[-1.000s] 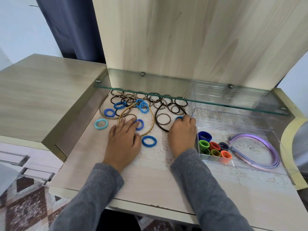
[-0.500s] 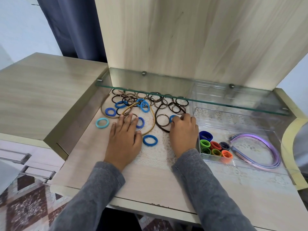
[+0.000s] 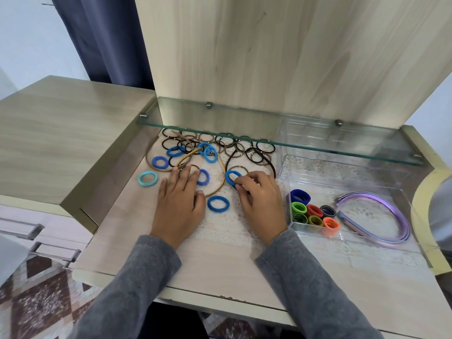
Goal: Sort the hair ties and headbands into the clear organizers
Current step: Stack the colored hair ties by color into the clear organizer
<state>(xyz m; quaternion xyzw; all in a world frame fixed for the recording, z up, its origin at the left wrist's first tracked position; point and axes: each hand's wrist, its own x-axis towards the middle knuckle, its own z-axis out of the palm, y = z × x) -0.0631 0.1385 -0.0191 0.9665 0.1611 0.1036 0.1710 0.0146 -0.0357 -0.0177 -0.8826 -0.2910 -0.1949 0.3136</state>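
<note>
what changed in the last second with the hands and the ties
The right hand has pinched a blue hair tie at the edge of the pile and drawn it leftward, clear of the brown ties. The left hand stays flat on the table, and the contents of the clear organizer are unmoved.

Blue hair ties [image 3: 218,203], purple headbands [image 3: 396,211], grey sleeves [image 3: 137,285]

Home dressing area is indicated: wood-laminate vanity surface [image 3: 220,270] is fitted with a glass shelf [image 3: 244,123], a lace mat [image 3: 220,228] is laid, hair ties [image 3: 300,195] are scattered, drawer handles [image 3: 56,252], dark curtain [image 3: 102,37], patterned floor [image 3: 36,302] are seen.
</note>
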